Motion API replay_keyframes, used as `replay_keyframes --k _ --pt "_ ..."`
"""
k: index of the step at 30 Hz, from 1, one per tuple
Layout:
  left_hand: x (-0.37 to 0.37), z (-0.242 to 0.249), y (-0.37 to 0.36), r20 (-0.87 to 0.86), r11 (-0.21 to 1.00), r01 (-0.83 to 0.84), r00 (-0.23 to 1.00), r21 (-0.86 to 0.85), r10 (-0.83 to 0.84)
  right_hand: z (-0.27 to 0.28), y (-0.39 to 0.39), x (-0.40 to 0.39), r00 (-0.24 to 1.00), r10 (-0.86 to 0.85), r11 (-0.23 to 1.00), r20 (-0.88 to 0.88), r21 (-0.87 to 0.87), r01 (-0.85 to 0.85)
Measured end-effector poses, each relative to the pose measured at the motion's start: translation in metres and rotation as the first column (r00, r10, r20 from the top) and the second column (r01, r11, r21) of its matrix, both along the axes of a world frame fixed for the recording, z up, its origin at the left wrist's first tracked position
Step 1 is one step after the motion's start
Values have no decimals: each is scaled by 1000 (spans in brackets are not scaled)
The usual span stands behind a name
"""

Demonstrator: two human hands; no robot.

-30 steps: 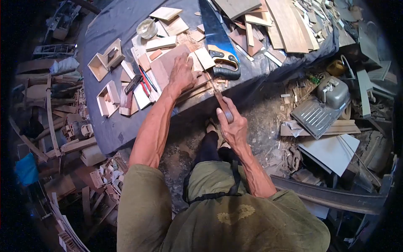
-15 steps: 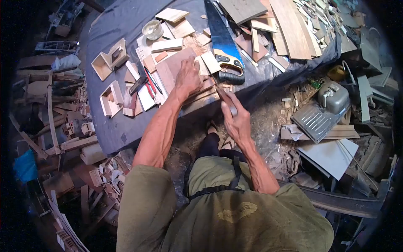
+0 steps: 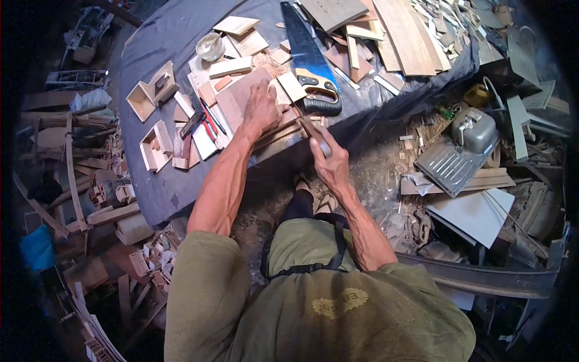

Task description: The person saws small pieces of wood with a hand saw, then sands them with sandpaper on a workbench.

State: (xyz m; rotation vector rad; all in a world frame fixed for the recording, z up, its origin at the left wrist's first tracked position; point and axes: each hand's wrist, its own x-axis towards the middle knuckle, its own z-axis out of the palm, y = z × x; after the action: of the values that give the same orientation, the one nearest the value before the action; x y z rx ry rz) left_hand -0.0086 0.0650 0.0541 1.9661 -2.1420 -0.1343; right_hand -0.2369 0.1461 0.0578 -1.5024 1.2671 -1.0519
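Observation:
My left hand (image 3: 260, 111) presses down on a reddish-brown wooden board (image 3: 236, 96) near the table's front edge, its fingers curled over the wood. Closed around a narrow, brown hand tool (image 3: 308, 128) is my right hand (image 3: 330, 160); the tool's exact kind is hard to make out. Its far end meets the edge of the wood beside my left hand. A pale wood block (image 3: 292, 87) lies just past my left fingers. The handsaw (image 3: 316, 72), with a blue blade and black-and-yellow handle, rests right of that block.
Red-handled pliers (image 3: 208, 122), a hammer (image 3: 192, 123), small wooden boxes (image 3: 156, 146) and a glue tub (image 3: 210, 46) lie to the left on the cloth-covered table (image 3: 175, 193). Planks (image 3: 401, 39) and offcuts pile at back right. A metal sink (image 3: 458, 151) stands among floor scraps.
The view has shifted slightly, so the table sits a little further left and up. My right hand with the tool has moved slightly; my left hand stays on the wood.

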Motion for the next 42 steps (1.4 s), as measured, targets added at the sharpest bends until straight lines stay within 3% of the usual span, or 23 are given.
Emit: replay_keyframes --k 3,7,11,14,16,17,18,23,26,27,30,32,34,37,41,42 --pt "-1 -2 0 10 999 -14 1000 -32 14 0 23 -17 998 -7 994 -56 106 13" --pt "2 -1 -1 -20 999 20 1000 -36 -21 -2 15 -16 999 -34 999 4 -1 34" --pt "1 -3 1 -35 999 18 999 -46 -20 20 -18 9 997 4 1000 -75 1 -4" --pt "4 0 -4 -19 998 14 1000 -55 -15 19 -31 22 999 52 998 5 -43 -52" --pt "2 -12 0 36 995 16 999 -98 -13 20 -9 4 1000 16 996 -10 90 -15" --pt "-3 -2 0 -65 998 -41 997 -44 38 20 0 -7 1000 14 990 14 143 -16" --pt "-2 -4 5 -55 999 -29 998 -41 27 21 18 -17 1000 1 974 27 226 -7" --pt "0 -2 0 -53 997 20 998 -71 -24 24 -15 7 997 2 1000 -73 2 -2" --pt "0 1 0 -36 997 22 999 -77 -24 30 -17 9 998 50 976 -24 211 -44" --pt "-1 0 2 -34 996 23 999 -85 -26 25 -9 7 999 10 999 -44 42 -9" --pt "1 -5 1 -57 990 37 997 -135 -45 10 16 -14 1000 -3 996 14 -94 4" --pt "0 -9 5 -61 991 26 998 -132 -35 13 8 -6 997 -47 999 -58 25 49" --pt "-1 -6 0 -52 992 30 998 -123 -36 15 -11 5 992 -21 1000 -124 -24 18" --pt "1 -5 0 -13 995 35 999 -98 -36 16 -18 6 998 -14 1000 -58 -12 13" --pt "3 -9 2 -15 992 32 999 -121 -34 12 -22 0 971 -29 987 236 161 -10" --pt "3 -8 1 -10 992 34 999 -117 -36 11 -22 -1 979 -25 989 203 146 -5"
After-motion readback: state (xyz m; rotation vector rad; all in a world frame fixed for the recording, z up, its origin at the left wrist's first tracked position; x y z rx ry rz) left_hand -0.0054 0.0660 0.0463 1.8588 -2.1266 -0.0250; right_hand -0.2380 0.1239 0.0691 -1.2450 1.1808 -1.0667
